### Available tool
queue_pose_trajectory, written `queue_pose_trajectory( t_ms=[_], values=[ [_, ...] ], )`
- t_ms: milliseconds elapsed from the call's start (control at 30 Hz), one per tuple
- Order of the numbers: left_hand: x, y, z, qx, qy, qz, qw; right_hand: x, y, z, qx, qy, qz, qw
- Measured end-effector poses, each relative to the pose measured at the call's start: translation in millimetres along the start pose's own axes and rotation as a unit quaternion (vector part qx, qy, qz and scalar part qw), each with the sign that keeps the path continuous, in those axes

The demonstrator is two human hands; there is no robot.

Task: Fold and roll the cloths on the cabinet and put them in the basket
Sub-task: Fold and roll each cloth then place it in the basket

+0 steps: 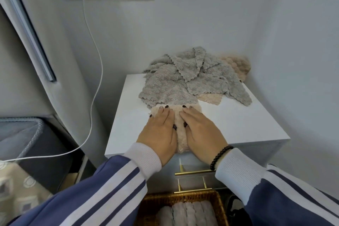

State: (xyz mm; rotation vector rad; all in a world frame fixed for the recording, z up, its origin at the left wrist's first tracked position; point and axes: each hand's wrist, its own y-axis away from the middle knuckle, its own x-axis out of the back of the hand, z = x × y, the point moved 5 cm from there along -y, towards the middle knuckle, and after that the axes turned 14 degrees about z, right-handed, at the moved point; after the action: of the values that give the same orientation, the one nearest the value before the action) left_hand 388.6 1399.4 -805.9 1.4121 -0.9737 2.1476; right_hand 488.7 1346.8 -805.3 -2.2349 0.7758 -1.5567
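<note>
We see a beige cloth (pixel 180 126) lying as a narrow folded strip on the front part of the white cabinet (pixel 238 124), its near end at the front edge. Both our hands lie flat on it, palms down. The left hand (pixel 159 134) covers the left side of the strip, fingers straight and pointing away from us. The right hand (pixel 200 134) covers the right side in the same manner, and a dark bead bracelet (pixel 219 157) sits on its wrist. Neither hand grips anything; the fingers only press the fabric. Both forearms come from below in blue sleeves with white stripes.

Just behind the strip, a pile of grey cloths (pixel 192 80) lies loose on the cabinet, with more beige cloth (pixel 236 66) under it toward the wall corner. Below the cabinet front, the wicker basket (pixel 183 198) holds several rolled cloths (pixel 187 214) side by side.
</note>
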Motion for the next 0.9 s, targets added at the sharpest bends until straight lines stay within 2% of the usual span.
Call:
queue_pose_trajectory(
  t_ms=[133,433,567,633,733,900],
  values=[
    [-21,4,-7,0.027,-0.052,-0.041,0.997,-15,8,11,-0.011,0.089,-0.107,0.99],
    [-23,7,-18,0.029,-0.046,-0.055,0.997,-15,7,22,-0.014,0.12,-0.162,0.979],
    [-14,6,-26,0.035,-0.082,-0.071,0.993,-4,5,29,-0.024,0.129,-0.233,0.964],
    [-5,5,-26,0.033,-0.096,-0.055,0.993,8,3,30,-0.029,0.131,-0.219,0.966],
    [0,3,-11,0.001,-0.085,-0.033,0.996,15,-1,15,0.004,0.107,-0.135,0.985],
    [-19,8,-1,-0.012,-0.065,-0.063,0.996,-8,10,12,0.004,0.121,-0.196,0.973]
  ],
)
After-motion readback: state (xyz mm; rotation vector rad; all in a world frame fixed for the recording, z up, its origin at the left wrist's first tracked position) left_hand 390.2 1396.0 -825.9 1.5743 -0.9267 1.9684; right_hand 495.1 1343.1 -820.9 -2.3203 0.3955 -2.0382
